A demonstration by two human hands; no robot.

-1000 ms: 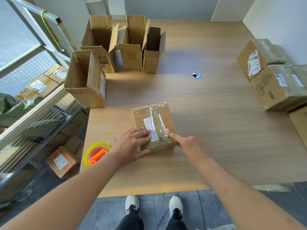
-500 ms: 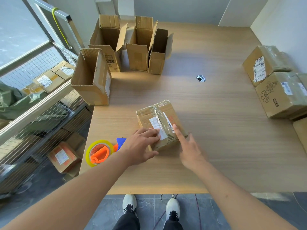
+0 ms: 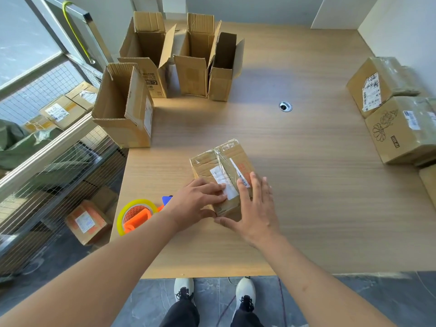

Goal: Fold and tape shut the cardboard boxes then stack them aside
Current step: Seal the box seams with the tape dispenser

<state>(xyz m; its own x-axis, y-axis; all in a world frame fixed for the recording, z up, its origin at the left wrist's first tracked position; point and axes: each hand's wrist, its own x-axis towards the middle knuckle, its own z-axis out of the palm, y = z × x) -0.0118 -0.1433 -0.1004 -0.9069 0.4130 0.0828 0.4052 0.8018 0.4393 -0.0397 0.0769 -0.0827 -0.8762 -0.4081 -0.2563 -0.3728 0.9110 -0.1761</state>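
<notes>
small box point(image 3: 221, 171) taped shut, near table's point(image 3: 306, 185) front edge; left hand point(image 3: 198, 204) and right hand point(image 3: 256, 208) flat on it, fingers spread, not clenched. four open boxes point(image 3: 179, 62) unfolded at back left; sealed boxes point(image 3: 396, 109) stacked right; tape dispenser point(image 3: 135, 217) idle by left wrist

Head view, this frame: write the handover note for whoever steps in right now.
Left hand: flat on the near left of the small box, not gripping.
Right hand: open, fingers on the box's near right edge, thumb at its front face.
The small box sits mid-table with tape over its top seam.
Tape dispenser: at the table's left edge beside the left arm.
Done: taped boxes sit at the right edge.
Left: move the small box aside, then fold, tape and stack the open boxes at the far left.
</notes>
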